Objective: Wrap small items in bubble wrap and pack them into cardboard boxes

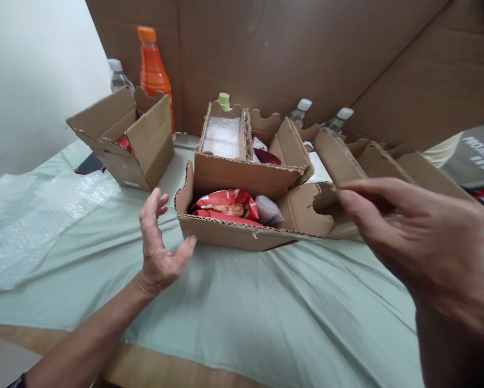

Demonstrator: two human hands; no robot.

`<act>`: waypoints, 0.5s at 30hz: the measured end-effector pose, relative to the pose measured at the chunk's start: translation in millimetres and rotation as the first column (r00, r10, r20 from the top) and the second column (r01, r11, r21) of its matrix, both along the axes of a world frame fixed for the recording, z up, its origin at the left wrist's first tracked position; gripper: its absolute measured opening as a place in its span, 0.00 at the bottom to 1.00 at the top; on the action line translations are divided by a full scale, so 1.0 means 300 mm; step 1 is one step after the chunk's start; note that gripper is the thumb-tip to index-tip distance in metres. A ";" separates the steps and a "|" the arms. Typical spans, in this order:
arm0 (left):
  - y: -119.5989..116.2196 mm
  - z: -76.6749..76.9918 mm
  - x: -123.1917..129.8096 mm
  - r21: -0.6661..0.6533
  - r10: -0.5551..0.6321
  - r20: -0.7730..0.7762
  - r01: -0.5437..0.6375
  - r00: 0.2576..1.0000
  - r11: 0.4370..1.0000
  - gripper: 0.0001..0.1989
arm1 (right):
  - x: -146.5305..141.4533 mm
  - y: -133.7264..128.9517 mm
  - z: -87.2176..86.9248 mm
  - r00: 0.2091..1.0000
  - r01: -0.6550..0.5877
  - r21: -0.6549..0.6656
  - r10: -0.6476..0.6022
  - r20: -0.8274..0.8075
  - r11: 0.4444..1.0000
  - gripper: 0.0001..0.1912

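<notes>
My left hand (pixel 161 248) is open, fingers and thumb spread, just off the left end of the front cardboard box (pixel 221 238). In that box lie a red printed packet (pixel 229 205) and a small bundle (pixel 268 210) in cloudy wrap. At the box's right end, my right hand (pixel 412 231) has its thumb and forefinger pinched together at the top corner of the notched side panel. Its other fingers are curled and partly hidden. Behind stands another box (pixel 246 170) holding bubble-wrapped items (pixel 221 134) and a dark red item (pixel 268 157).
A separate open box (pixel 153 145) stands at left, before an orange bottle (pixel 155 70) and a clear bottle (pixel 121 78). Bubble wrap (pixel 35 221) lies on the pale green cloth (pixel 242 312). More cardboard compartments (pixel 423 175) and white-capped bottles (pixel 337 121) are at right, with a grey printed item (pixel 474 153).
</notes>
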State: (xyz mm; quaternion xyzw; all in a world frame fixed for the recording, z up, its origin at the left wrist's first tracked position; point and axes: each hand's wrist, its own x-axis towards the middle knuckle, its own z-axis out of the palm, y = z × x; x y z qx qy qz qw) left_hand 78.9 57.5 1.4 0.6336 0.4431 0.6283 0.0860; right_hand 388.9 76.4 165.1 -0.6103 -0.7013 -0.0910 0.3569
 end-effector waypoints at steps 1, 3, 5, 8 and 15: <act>0.008 -0.016 -0.006 -0.031 -0.029 0.022 0.030 0.999 0.999 0.46 | 0.030 -0.046 -0.034 0.998 0.017 0.032 -0.015 -0.067 0.999 0.11; 0.022 -0.051 -0.016 -0.073 -0.082 0.058 0.087 0.995 0.994 0.47 | 0.078 -0.123 -0.144 0.973 0.055 0.014 -0.050 -0.227 0.998 0.09; 0.030 -0.086 -0.019 -0.105 -0.136 0.077 0.144 0.988 0.984 0.48 | 0.098 -0.177 -0.281 0.890 0.014 -0.100 -0.058 -0.452 0.995 0.09; 0.035 -0.126 -0.009 -0.135 -0.233 0.160 0.255 0.959 0.957 0.46 | 0.079 -0.219 -0.467 0.798 -0.113 -0.227 -0.047 -0.601 0.967 0.12; 0.082 -0.136 -0.003 -0.181 -0.161 0.435 0.261 0.886 0.948 0.33 | 0.048 -0.219 -0.681 0.931 -0.262 -0.270 0.169 -0.323 0.926 0.18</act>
